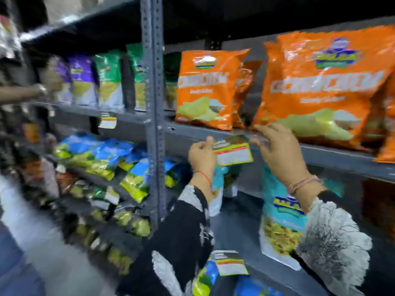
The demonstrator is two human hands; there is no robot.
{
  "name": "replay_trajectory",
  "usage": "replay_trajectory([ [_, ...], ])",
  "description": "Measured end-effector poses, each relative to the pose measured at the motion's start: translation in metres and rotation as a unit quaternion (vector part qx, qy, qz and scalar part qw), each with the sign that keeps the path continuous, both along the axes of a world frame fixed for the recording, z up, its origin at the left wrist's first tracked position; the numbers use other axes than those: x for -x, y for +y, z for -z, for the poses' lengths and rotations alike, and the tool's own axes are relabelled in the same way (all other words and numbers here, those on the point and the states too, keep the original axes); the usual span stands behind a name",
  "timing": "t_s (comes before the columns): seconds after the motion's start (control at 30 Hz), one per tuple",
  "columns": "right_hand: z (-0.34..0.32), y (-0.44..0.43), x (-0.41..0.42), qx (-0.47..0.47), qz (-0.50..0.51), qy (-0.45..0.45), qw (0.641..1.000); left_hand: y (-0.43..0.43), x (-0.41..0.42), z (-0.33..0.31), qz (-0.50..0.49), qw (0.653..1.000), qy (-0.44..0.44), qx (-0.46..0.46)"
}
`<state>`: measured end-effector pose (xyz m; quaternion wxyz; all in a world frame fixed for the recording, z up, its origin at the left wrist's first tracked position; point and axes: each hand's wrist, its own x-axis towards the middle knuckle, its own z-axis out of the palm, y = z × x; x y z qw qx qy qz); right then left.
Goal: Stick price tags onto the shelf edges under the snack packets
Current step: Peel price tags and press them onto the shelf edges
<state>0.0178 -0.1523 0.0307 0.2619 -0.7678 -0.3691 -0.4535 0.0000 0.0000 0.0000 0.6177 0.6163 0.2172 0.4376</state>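
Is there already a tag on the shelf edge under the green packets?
Yes, a tag hangs from the shelf edge below the green packets.

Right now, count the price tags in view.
4, maybe more hidden by blur: one held by the left hand at the shelf edge, one under green packets, one lower-left, one at bottom.
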Motion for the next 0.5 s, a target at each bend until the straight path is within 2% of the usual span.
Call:
replay_trajectory([
  [0.1, 0.009, 0.024, -0.019, 0.026, 0.032, 0.002, 0.999, 0.008, -0.008, 0.005, 0.085, 0.996, -0.009, -0.015],
  [0.23, 0.021, 0.046, -0.034, -0.059, 0.062, 0.028, 0.996, 0.022, -0.025, 0.015, 0.113, 0.993, -0.022, 0.017],
  [0.33, 0.021, 0.054, -0.04, -0.09, 0.119, 0.028, 0.988, 0.024, -0.038, 0.021, 0.18, 0.983, -0.019, 0.029],
  [0.43, 0.017, 0.058, -0.041, -0.104, 0.134, 0.023, 0.985, 0.021, -0.039, 0.021, 0.16, 0.986, -0.04, 0.005],
  [0.5, 0.022, 0.055, -0.039, -0.132, 0.11, -0.017, 0.985, 0.02, -0.036, 0.024, 0.14, 0.987, -0.08, -0.016],
])
